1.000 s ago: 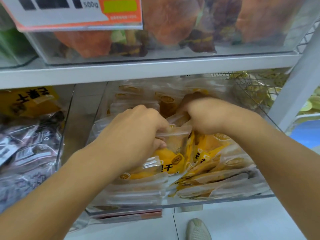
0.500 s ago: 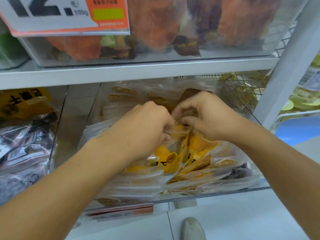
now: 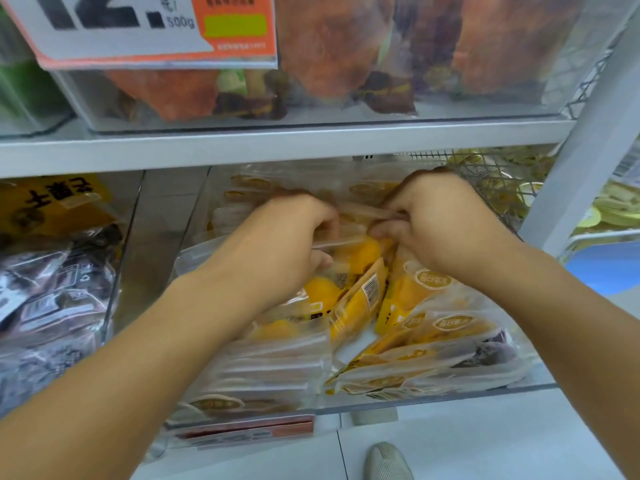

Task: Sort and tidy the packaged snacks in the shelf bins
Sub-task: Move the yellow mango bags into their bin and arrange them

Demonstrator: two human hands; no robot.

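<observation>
While both hands work inside the clear middle bin [image 3: 450,391], the yellow snack packs [image 3: 360,299] get stood up by their top seals.

Left hand [image 3: 287,244] curls its fingers [image 3: 320,261] round the clear top edge of one pack; right hand [image 3: 433,220] pinches the neighbouring seal between thumb and fingers (the seal is the only stiff part to pull on, I'd judge). Gripped packs sit mid-bin, tilted toward each other; others lie flat and overlapping toward the bin front, probably still to be straightened. Dark-packaged snacks [image 3: 52,299] sit in the bin to the left, orange packs [image 3: 332,46] in the bin on the shelf [image 3: 277,143] above, behind a price tag [image 3: 138,26]. A shoe [image 3: 388,462] shows below on the floor.
</observation>
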